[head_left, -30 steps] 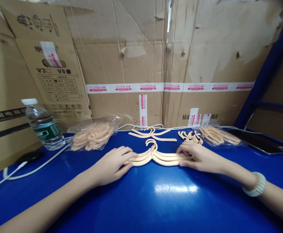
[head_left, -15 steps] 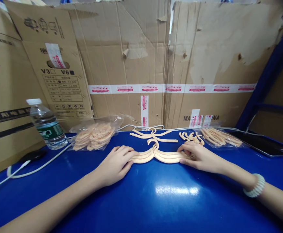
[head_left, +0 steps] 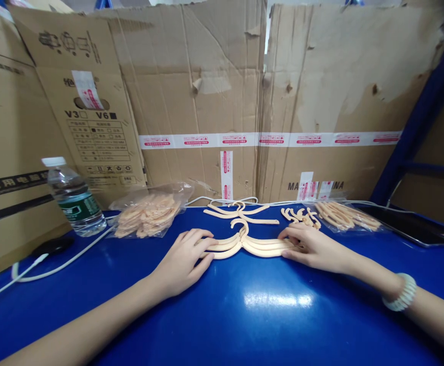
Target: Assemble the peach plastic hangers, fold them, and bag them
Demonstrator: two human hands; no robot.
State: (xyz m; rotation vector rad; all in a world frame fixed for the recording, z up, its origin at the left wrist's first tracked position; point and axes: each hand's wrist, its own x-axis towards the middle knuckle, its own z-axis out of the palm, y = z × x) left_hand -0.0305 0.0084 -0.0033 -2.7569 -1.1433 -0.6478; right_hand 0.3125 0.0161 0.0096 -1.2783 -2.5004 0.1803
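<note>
Flat on the blue table (head_left: 222, 315) lies a beige hanger (head_left: 263, 248) with a curved hook and layered arms, perhaps several stacked hangers. My left hand (head_left: 185, 259) grips the end of its left arm between thumb and fingers. At the other end, my right hand (head_left: 309, 246) pinches the right arm, covering its tip. Just behind, more beige hangers (head_left: 240, 211) lie crossed with their hooks toward the middle. Small loose hook pieces (head_left: 300, 216) are heaped behind my right hand.
A clear bag of beige pieces (head_left: 147, 213) lies back left, another bag (head_left: 346, 216) back right. A water bottle (head_left: 76, 198), a black device (head_left: 54, 245) with white cable and a dark tablet (head_left: 405, 229) flank them. Cardboard (head_left: 206, 91) walls the back.
My left hand's thumb and fingers have spread slightly along the left arm, and the layers there have parted a little. My right hand stays in place.
</note>
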